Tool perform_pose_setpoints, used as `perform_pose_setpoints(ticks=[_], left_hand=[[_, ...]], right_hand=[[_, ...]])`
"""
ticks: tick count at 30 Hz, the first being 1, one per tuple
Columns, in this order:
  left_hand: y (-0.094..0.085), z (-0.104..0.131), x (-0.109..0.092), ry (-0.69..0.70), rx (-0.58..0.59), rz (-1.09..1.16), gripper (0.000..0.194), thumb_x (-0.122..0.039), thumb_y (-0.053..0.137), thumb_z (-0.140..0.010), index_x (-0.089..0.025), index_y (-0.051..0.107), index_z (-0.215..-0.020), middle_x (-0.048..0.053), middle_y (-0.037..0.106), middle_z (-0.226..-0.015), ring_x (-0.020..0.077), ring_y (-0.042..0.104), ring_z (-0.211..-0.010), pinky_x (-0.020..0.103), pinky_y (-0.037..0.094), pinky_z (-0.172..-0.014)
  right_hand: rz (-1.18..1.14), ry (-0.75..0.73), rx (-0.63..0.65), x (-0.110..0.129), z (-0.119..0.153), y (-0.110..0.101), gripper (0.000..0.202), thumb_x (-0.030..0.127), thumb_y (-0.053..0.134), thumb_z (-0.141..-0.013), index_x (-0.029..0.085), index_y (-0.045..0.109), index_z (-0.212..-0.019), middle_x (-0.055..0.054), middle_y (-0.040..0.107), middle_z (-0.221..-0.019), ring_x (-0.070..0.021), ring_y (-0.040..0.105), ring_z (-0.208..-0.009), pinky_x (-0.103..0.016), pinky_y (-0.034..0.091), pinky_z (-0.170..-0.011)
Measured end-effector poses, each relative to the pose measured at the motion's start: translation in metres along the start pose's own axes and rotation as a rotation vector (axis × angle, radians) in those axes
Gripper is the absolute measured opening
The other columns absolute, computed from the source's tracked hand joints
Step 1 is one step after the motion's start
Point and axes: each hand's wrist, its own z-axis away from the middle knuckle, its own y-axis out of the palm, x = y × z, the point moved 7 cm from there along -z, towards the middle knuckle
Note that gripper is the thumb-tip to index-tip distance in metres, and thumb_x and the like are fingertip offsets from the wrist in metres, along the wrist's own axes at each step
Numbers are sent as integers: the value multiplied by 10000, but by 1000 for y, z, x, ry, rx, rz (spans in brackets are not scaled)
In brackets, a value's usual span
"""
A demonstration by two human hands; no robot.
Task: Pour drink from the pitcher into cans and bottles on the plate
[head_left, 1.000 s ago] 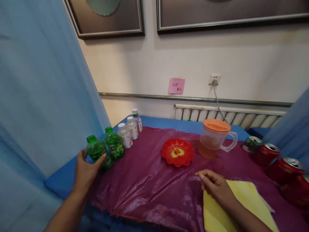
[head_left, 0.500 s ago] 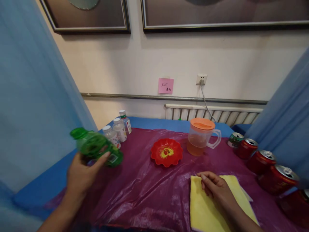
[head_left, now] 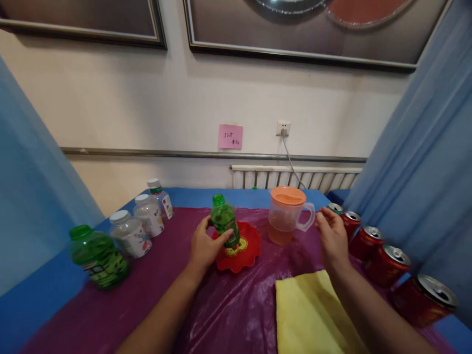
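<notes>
My left hand (head_left: 206, 246) is wrapped round a green plastic bottle (head_left: 224, 219), upright and without a cap. The bottle stands on or just above the red scalloped plate (head_left: 249, 260); its base contact is unclear. On the right, my right hand (head_left: 334, 238) is beside the handle of a clear pitcher (head_left: 282, 221) with an orange lid and amber liquid inside. Its fingers are loosely curled and apart, with nothing seen in them, and they appear just short of the handle. A folded yellow cloth (head_left: 306, 309) lies below my right forearm.
Another green bottle (head_left: 99, 258) and several clear white-capped bottles (head_left: 131, 236) line the left side. Several drink cans (head_left: 387, 265) form a row on the right. Purple plastic sheeting (head_left: 155, 280) covers the blue table. Blue curtains (head_left: 413, 147) hang at both sides.
My left hand has carried the green bottle from the left side to the red plate and turned it upright. My right hand has risen from the yellow cloth to beside the pitcher handle. The view has shifted.
</notes>
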Motion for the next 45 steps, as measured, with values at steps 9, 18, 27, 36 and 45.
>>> perform_pose_setpoints(ticks=[9, 18, 27, 36, 45], left_hand=[[12, 17, 34, 83, 50, -129, 589, -528, 784, -679, -194, 643, -1144, 114, 712, -1112, 327, 658, -1050, 489, 503, -950], [21, 27, 32, 96, 130, -134, 574, -494, 775, -709, -204, 648, -1187, 80, 720, -1083, 294, 671, -1001, 445, 527, -910], [26, 28, 38, 109, 168, -118, 595, -460, 780, -724, -220, 639, -1250, 78, 718, -1118, 293, 663, -1037, 447, 511, -943], [25, 31, 42, 98, 152, -85, 599, -420, 811, -689, -205, 655, -1226, 99, 716, -1132, 305, 659, -1060, 465, 518, -955], [30, 35, 42, 87, 207, -73, 612, -398, 814, -685, -238, 655, -1254, 92, 711, -1165, 308, 631, -1089, 463, 478, -981]], right_hand=[[80, -74, -234, -32, -77, 24, 502, 644, 558, -750, 184, 575, -949, -72, 629, -947, -229, 604, -900, -397, 491, -858], [143, -105, -8, -42, -45, 31, 551, 739, 636, -743, 197, 566, -670, 30, 538, -611, -133, 489, -575, -271, 422, -572], [149, -100, 37, -48, -47, 37, 609, 783, 585, -768, 249, 372, -568, 93, 338, -487, -95, 314, -453, -243, 295, -432], [322, -197, 158, 23, -44, 56, 587, 691, 694, -748, 221, 425, -522, 74, 345, -503, -95, 308, -506, -243, 248, -467], [409, -207, 496, 76, -58, 103, 579, 691, 724, -726, 224, 440, -535, 76, 349, -470, -87, 297, -450, -238, 232, -413]])
